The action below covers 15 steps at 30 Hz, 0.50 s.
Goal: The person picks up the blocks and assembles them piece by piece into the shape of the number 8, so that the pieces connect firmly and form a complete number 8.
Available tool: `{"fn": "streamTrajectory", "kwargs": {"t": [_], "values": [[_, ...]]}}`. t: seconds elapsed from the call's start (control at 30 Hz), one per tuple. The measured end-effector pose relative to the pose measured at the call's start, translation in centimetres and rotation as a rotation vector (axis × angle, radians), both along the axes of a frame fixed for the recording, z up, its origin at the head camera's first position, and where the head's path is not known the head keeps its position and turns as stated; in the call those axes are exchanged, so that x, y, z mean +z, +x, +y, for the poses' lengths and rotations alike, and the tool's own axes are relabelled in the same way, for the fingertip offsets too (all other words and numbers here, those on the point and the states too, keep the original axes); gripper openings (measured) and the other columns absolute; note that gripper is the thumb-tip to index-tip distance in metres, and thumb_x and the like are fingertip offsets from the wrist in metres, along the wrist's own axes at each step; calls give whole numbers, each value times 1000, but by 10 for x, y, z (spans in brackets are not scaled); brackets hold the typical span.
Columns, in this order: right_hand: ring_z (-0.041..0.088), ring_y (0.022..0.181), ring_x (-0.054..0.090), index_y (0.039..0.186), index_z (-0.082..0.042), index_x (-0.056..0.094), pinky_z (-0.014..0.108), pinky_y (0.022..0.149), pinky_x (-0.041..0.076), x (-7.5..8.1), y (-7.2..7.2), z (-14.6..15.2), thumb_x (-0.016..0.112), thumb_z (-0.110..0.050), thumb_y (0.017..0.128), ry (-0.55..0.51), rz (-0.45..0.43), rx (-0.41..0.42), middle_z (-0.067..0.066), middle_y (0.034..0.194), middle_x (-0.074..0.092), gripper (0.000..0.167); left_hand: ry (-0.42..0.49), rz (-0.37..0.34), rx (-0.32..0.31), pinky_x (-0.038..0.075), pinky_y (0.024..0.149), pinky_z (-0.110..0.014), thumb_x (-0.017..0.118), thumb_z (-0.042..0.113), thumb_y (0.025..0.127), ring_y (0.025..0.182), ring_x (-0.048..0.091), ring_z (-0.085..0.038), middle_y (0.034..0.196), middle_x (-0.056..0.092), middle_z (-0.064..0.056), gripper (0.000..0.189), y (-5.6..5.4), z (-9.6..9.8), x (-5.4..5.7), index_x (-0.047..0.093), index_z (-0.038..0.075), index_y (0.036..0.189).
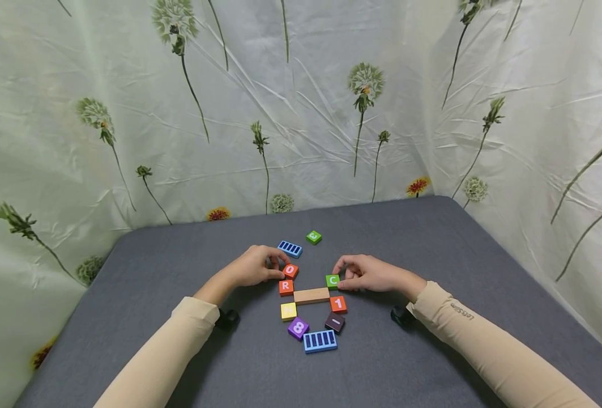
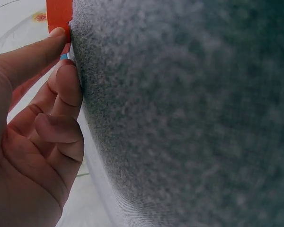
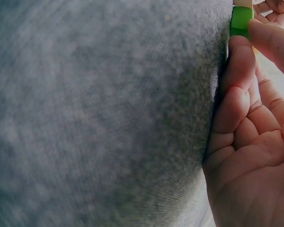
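Observation:
An orange letter block marked O (image 1: 290,271) lies at the upper left of a ring of blocks. My left hand (image 1: 257,265) pinches it between thumb and index finger; in the left wrist view the thumb meets the orange side (image 2: 59,16). Across the ring, my right hand (image 1: 371,273) pinches a green block marked C (image 1: 333,281) by its edges. That green block also shows in the right wrist view (image 3: 240,21), against the thumb. Between the sides lies a plain wooden bar (image 1: 311,296). An orange R block (image 1: 286,288) sits just below the O block.
Lower in the ring are a yellow block (image 1: 288,311), a purple 8 block (image 1: 298,328), a blue barred block (image 1: 320,341), a dark block (image 1: 334,322) and an orange 1 block (image 1: 338,304). Farther back lie another blue barred block (image 1: 290,249) and a green block (image 1: 313,237). Grey cloth (image 1: 392,232) covers the table.

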State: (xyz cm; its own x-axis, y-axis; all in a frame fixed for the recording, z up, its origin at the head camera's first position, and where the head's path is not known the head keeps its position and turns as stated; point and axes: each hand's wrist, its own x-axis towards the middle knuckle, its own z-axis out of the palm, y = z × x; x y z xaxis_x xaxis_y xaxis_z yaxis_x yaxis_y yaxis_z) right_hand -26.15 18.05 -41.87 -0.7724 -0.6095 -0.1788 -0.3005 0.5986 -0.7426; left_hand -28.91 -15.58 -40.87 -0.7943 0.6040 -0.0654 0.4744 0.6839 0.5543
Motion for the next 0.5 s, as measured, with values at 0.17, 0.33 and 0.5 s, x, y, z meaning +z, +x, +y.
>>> {"fn": "streamTrajectory", "kwargs": {"t": [0.17, 0.33, 0.5], "values": [[13, 73, 52, 127, -9, 65, 26, 65, 42, 0, 0, 0, 75, -25, 102, -3, -2, 1, -3, 83, 61, 31, 4, -9, 0, 50, 62, -26, 78, 16, 100, 65, 60, -7, 90, 68, 0, 27, 1, 0, 2, 75, 15, 127], [13, 73, 52, 127, -9, 65, 26, 65, 43, 1, 1, -1, 75, -25, 102, -1, -2, -1, -4, 82, 61, 32, 26, -35, 5, 50, 62, -28, 75, 13, 101, 66, 61, -8, 92, 68, -1, 33, 2, -2, 3, 72, 15, 134], [13, 72, 52, 128, -9, 65, 26, 65, 43, 2, 1, 0, 74, -25, 102, -1, 1, 0, -4, 82, 61, 32, 35, -54, 13, 48, 62, -29, 74, 16, 103, 67, 60, -9, 91, 68, -1, 31, 2, -2, 3, 73, 17, 134]]}}
